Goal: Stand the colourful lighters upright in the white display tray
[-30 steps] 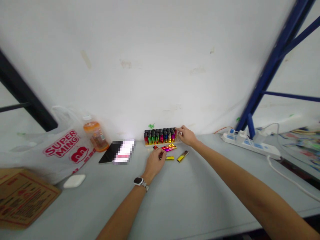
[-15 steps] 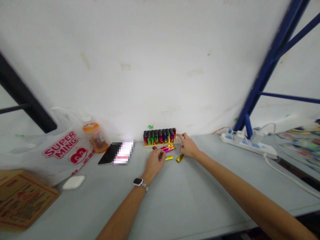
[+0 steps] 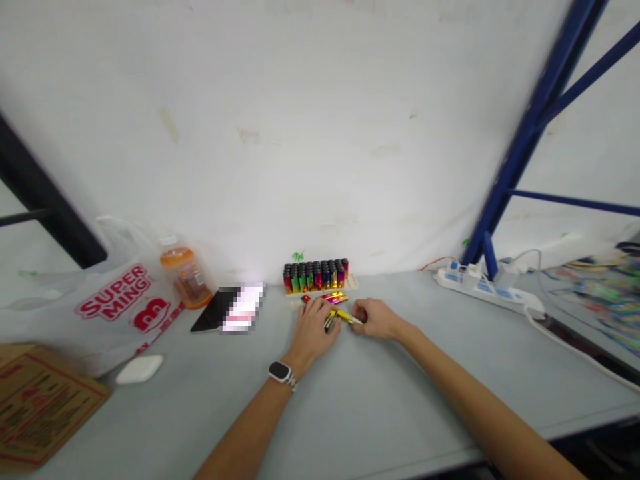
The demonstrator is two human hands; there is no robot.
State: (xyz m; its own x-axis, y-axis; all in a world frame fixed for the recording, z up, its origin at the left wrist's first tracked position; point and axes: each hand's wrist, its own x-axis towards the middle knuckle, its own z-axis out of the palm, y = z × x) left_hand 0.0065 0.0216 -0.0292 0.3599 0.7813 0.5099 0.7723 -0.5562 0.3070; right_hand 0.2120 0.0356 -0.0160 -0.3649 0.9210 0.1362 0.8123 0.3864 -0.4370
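Note:
My left hand (image 3: 314, 328), with a watch on its wrist, is closed on a lighter (image 3: 329, 323), most of it covered by the fingers. My right hand (image 3: 374, 319) has its fingers curled around the right end of a shiny yellow lighter (image 3: 345, 315), which points toward my left fingers. Just beyond the hands, pink and gold metallic lighters (image 3: 336, 298) lie on the table, partly behind my left fingers. Behind them stands a pale rack (image 3: 353, 283) of upright, colourful lighters (image 3: 316, 276) with black tops, in rows. A few holes show at its right end.
To the left are a tablet or phone (image 3: 216, 309) with a blurred-out bright patch, an orange bottle (image 3: 186, 273), a plastic bag (image 3: 120, 300), a white case (image 3: 140, 369) and a cardboard box (image 3: 45, 407). A power strip (image 3: 485, 293) lies right, by a blue metal frame (image 3: 515, 133).
My right hand has come from beside the rack toward me and taken hold of the yellow lighter. My left hand has shifted slightly nearer. The view has turned a little.

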